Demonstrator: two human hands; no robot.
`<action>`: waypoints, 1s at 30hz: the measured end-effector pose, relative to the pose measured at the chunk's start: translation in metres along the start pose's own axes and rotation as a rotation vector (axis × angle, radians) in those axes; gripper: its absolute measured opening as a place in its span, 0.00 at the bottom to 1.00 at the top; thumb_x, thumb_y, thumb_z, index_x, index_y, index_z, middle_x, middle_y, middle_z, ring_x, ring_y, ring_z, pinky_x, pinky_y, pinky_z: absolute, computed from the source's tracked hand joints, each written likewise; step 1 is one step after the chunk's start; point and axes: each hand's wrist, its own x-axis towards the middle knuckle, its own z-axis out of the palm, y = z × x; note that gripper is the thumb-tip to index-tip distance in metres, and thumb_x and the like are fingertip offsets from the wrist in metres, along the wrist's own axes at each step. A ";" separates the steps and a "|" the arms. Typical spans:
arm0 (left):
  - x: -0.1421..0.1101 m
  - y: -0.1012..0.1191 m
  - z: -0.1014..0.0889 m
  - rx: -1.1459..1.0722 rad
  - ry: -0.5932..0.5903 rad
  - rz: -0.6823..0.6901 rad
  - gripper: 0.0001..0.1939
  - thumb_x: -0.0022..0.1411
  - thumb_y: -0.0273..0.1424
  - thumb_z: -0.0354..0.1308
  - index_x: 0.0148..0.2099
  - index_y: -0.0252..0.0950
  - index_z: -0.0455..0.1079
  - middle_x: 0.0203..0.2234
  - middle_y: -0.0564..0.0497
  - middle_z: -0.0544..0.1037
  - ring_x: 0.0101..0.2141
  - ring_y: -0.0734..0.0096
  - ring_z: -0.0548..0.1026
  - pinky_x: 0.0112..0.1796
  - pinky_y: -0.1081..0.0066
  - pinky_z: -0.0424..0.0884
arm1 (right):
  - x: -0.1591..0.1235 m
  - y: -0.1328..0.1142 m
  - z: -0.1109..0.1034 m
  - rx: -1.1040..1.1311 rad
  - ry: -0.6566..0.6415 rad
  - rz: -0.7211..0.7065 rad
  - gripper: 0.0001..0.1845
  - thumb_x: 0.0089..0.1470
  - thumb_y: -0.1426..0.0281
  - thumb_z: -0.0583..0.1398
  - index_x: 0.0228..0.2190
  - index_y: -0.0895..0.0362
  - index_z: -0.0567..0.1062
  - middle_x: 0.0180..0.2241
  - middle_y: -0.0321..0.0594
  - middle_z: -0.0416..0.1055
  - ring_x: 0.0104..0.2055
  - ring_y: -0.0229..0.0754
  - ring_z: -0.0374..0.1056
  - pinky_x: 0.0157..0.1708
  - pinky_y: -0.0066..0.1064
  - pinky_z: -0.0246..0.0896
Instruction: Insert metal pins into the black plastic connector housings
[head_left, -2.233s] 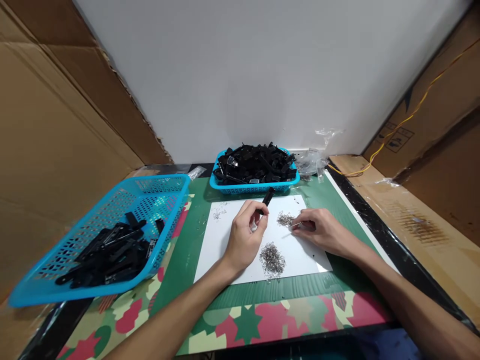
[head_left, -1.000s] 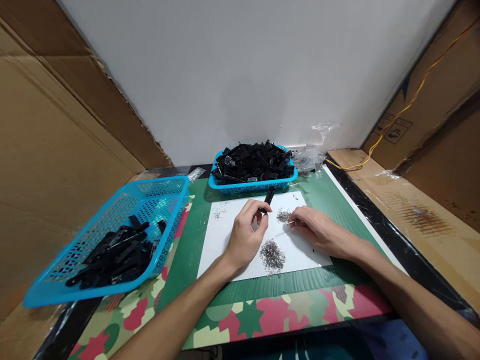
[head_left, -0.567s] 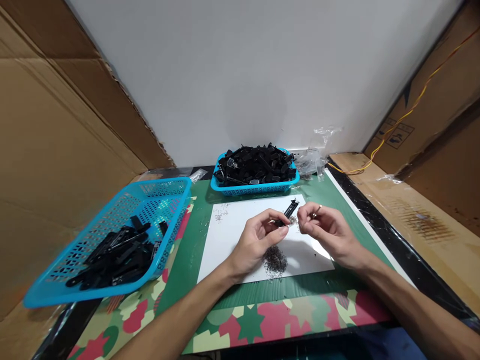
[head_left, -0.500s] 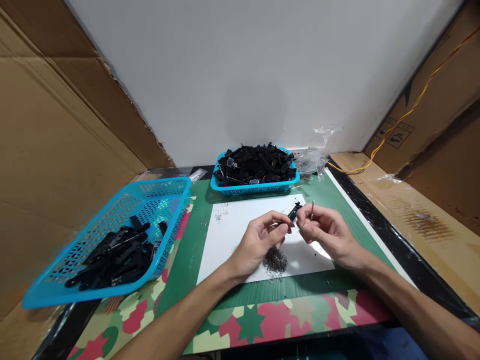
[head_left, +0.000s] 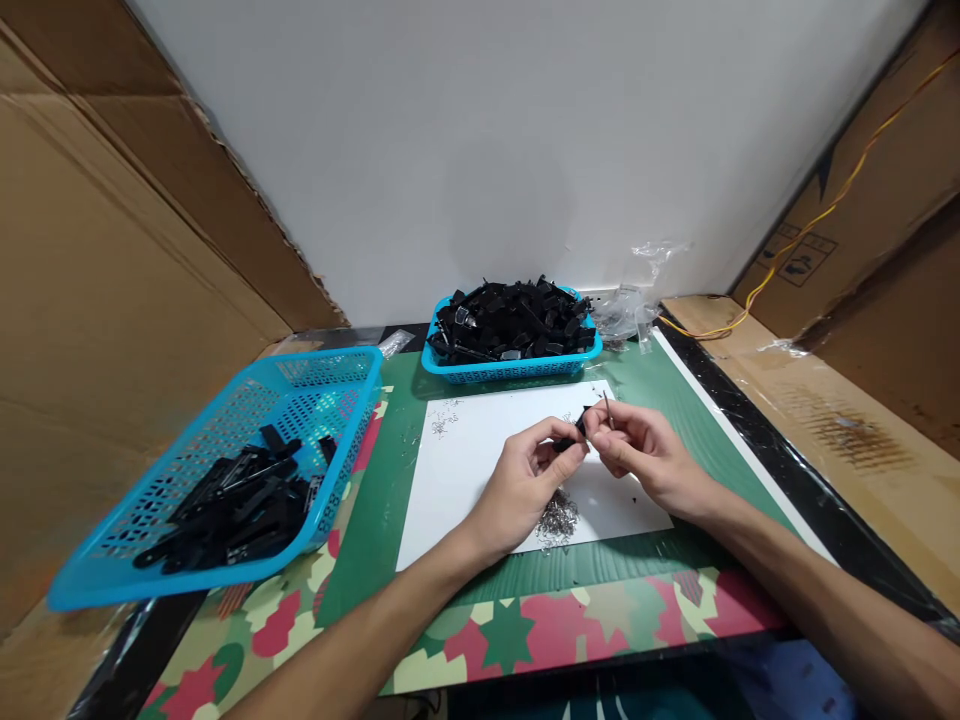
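Observation:
My left hand (head_left: 525, 480) is closed around a small black plastic part (head_left: 568, 441), held above a white sheet (head_left: 480, 440). My right hand (head_left: 645, 447) pinches a thin metal tool (head_left: 608, 408) that points up between the fingers, its fingertips right against the black part. Whether those fingertips also hold a smaller piece cannot be made out. Below the hands lies a pile of tiny metal springs or clips (head_left: 559, 518). More tiny metal pieces (head_left: 442, 422) are scattered at the sheet's upper left.
A blue basket (head_left: 375, 400) on the left holds black parts. Behind the sheet, a second blue basket (head_left: 510, 372) is heaped with black parts. Clear plastic bags (head_left: 626, 312) lie beside it. Cardboard walls (head_left: 112, 250) stand at both sides; a yellow wire (head_left: 757, 292) runs down the right.
My right hand has moved slightly left, closer to the left hand. The black part has turned and sits more hidden between the fingers. The view has shifted a little.

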 end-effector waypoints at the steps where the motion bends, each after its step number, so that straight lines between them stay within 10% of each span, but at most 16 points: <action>1: 0.000 0.000 -0.001 0.044 0.025 -0.003 0.12 0.69 0.40 0.63 0.43 0.35 0.73 0.35 0.51 0.73 0.32 0.73 0.68 0.33 0.72 0.62 | 0.001 0.001 -0.002 -0.006 0.003 0.011 0.17 0.64 0.55 0.64 0.34 0.56 0.71 0.28 0.30 0.58 0.24 0.32 0.48 0.23 0.28 0.45; 18: 0.003 -0.009 -0.010 0.510 0.131 0.126 0.06 0.71 0.33 0.60 0.45 0.39 0.77 0.40 0.52 0.75 0.34 0.72 0.71 0.37 0.70 0.67 | 0.002 0.005 -0.004 -0.516 0.149 -0.064 0.13 0.64 0.61 0.61 0.34 0.57 0.78 0.21 0.29 0.57 0.24 0.35 0.50 0.25 0.30 0.45; 30: 0.001 -0.009 -0.006 0.811 0.010 0.097 0.10 0.74 0.34 0.57 0.49 0.43 0.81 0.42 0.50 0.77 0.34 0.69 0.73 0.43 0.62 0.68 | 0.007 0.005 -0.041 -0.419 0.014 0.235 0.19 0.55 0.54 0.68 0.30 0.60 0.81 0.19 0.28 0.56 0.22 0.33 0.48 0.23 0.30 0.39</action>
